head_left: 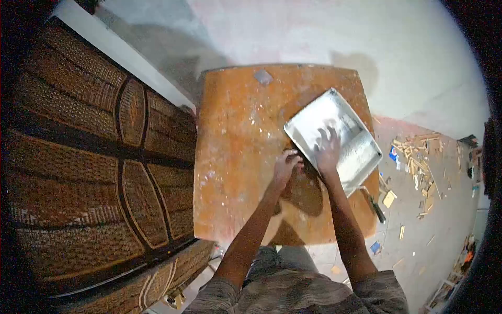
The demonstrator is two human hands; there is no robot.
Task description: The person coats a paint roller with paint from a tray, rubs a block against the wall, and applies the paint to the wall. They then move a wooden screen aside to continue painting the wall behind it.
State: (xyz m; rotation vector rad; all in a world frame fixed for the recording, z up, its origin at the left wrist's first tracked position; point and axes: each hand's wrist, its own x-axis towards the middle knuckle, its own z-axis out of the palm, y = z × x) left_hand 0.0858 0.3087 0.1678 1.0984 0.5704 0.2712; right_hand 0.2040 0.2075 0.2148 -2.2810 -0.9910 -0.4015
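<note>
A metal paint tray [361,157] with white paint smears lies at an angle on the right half of an orange-brown table [235,157]. Over its inner surface my right hand [328,150] is open, fingers spread, with pale smears on the fingertips. Just left of the tray's near-left edge is my left hand [287,166], fingers loosely bent and apart, holding nothing visible. At the tray's lower right corner a wire-framed tool with a dark handle [377,210], like a paint roller, sticks out past the table edge.
A small grey square piece [263,77] lies near the table's far edge. Dark carved wooden panels [78,172] stand close on the left. Scattered wood strips [421,162] cover the floor at right. A pale wall [293,31] rises behind the table.
</note>
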